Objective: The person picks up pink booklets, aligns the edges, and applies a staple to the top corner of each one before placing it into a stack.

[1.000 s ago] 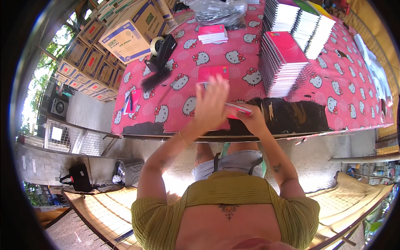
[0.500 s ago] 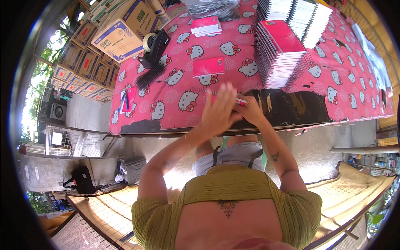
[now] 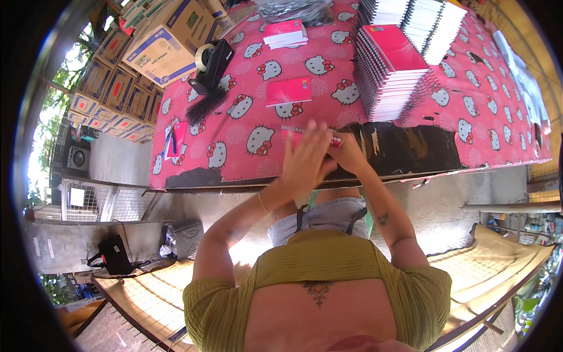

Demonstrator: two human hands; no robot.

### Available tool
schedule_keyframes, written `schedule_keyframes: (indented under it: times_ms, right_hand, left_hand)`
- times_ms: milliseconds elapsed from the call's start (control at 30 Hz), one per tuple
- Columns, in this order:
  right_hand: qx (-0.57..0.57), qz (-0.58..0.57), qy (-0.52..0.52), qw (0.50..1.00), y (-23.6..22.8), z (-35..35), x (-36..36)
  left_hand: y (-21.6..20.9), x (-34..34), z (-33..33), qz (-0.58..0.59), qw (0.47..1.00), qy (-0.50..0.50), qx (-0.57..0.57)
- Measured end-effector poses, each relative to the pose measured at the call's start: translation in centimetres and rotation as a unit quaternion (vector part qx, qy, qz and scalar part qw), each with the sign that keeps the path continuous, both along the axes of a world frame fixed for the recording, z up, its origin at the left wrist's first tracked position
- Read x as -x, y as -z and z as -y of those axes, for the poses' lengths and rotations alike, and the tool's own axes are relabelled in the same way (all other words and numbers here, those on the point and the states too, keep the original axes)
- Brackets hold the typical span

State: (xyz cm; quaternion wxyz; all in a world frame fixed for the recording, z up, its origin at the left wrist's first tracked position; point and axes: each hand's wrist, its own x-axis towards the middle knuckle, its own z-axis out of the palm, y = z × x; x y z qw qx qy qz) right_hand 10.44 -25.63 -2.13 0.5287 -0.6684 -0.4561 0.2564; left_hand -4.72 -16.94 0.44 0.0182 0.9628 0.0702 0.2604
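Observation:
A small pink notebook (image 3: 293, 138) lies at the near edge of the table, partly hidden by my hands. Along its far side runs a row of holes or coils, too fine to tell. My left hand (image 3: 306, 157) rests across it with fingers stretched out and pressed flat. At the notebook's right end, my right hand (image 3: 350, 155) is closed round the corner, its fingertips partly hidden. Just beyond lies a single pink notebook (image 3: 288, 91). To the right stands a tall stack of spiral notebooks (image 3: 396, 50) with pink covers.
A pink patterned cloth (image 3: 316, 44) covers the table, torn to a dark surface in front. A black tape dispenser (image 3: 214, 66), dark wire coils (image 3: 205, 105), a short notebook pile (image 3: 285, 34) and a pen (image 3: 172, 142) lie about. Cartons (image 3: 170, 44) stand at the left.
My left hand has shifted slightly, showing more of the notebook's far edge. The right hand keeps its hold. The whole view has moved a little.

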Motion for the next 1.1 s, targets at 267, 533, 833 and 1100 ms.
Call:
schedule_keyframes:
  times_ms: [267,533,833,1100]
  right_hand:
    - [-0.136,0.151,-0.015,0.979,-2.6,1.3,-1.1]
    - [0.020,-0.004,-0.068,0.997,-5.4,3.3,-4.5]
    - [-0.115,0.198,0.016,0.973,-4.8,1.9,-2.9]
    - [-0.341,0.034,0.132,0.930,-14.6,4.7,0.6]
  left_hand:
    - [-2.6,-2.2,-3.2,0.053,0.987,0.068,0.136]
    - [-2.3,-2.4,-3.0,0.076,0.982,0.078,0.152]
    - [-4.0,-1.8,-1.5,0.030,0.989,0.035,0.140]
    - [-15.2,-5.2,0.2,0.288,0.943,0.103,0.128]
